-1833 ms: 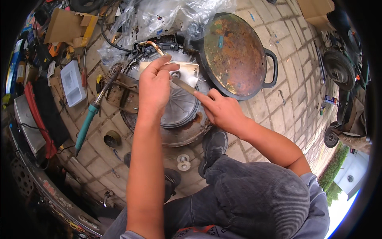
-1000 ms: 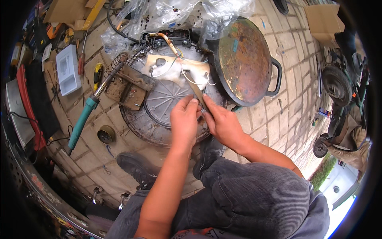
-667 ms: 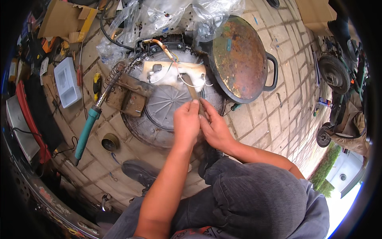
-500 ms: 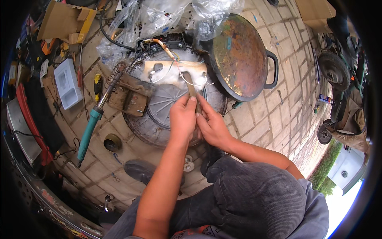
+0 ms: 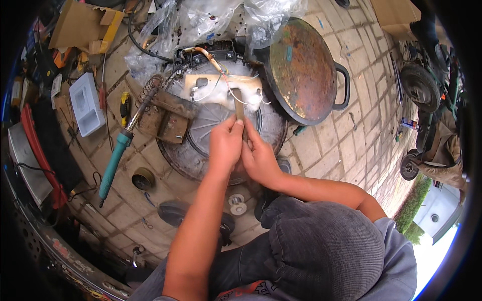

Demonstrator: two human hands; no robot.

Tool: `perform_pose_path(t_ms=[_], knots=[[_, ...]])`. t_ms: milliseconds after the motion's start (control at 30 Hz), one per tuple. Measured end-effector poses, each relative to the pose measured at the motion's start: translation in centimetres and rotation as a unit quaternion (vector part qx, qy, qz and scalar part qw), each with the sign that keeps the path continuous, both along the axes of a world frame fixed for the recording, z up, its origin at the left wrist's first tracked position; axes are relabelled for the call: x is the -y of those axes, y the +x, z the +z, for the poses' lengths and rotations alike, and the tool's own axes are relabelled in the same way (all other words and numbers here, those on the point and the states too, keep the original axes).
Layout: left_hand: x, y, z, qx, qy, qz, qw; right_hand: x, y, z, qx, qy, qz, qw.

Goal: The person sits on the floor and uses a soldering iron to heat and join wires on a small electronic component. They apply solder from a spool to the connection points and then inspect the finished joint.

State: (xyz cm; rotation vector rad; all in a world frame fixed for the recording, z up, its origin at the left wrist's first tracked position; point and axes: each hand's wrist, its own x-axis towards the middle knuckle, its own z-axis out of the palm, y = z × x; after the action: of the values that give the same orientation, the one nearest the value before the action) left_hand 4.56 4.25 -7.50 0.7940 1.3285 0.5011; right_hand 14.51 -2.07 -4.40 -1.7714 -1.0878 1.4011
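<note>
My left hand (image 5: pixel 225 143) and right hand (image 5: pixel 261 163) are closed together on the near end of a flat brownish strip (image 5: pixel 239 108). The left thumb presses along its top, and the right fingers wrap it from the side. The strip's far end reaches white fluffy padding (image 5: pixel 216 94) around a pale board (image 5: pixel 197 79). Beneath these lies a large round ribbed metal housing (image 5: pixel 208 123). An orange-sleeved cable (image 5: pixel 206 53) comes in from behind, and its thin white wires (image 5: pixel 246 102) loop over the padding. My fingers hide the strip's near end.
Left of the housing, a green-handled soldering iron (image 5: pixel 115 159) rests on a rusty metal box (image 5: pixel 173 128). A pan-like round plate (image 5: pixel 306 75) stands at the right. Around lie a plastic tray (image 5: pixel 86 105), a round tin (image 5: pixel 143 178), a wire spool (image 5: pixel 237 203) and clear plastic bags (image 5: pixel 216 22).
Both hands have shifted slightly left, and the strip now stands more upright in the picture. The hands still hold it, with its far end at the padding.
</note>
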Motion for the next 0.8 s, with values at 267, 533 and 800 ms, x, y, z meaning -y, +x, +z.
perform_pose_path(t_ms=[267, 533, 800], knots=[[0.5, 0.3, 0.3, 0.011, 0.012, 0.0, 1.0, -0.2, 0.1, -0.6, 0.0, -0.007, -0.017, 1.0], [0.0, 0.7, 0.2, -0.034, 0.018, -0.032, 0.999, 0.2, 0.6, -1.0, -0.039, -0.016, -0.031, 0.999], [2.1, 1.6, 1.5, 0.025, 0.007, 0.037, 0.999, 2.3, 1.6, -0.6, -0.108, -0.037, -0.065, 0.991]])
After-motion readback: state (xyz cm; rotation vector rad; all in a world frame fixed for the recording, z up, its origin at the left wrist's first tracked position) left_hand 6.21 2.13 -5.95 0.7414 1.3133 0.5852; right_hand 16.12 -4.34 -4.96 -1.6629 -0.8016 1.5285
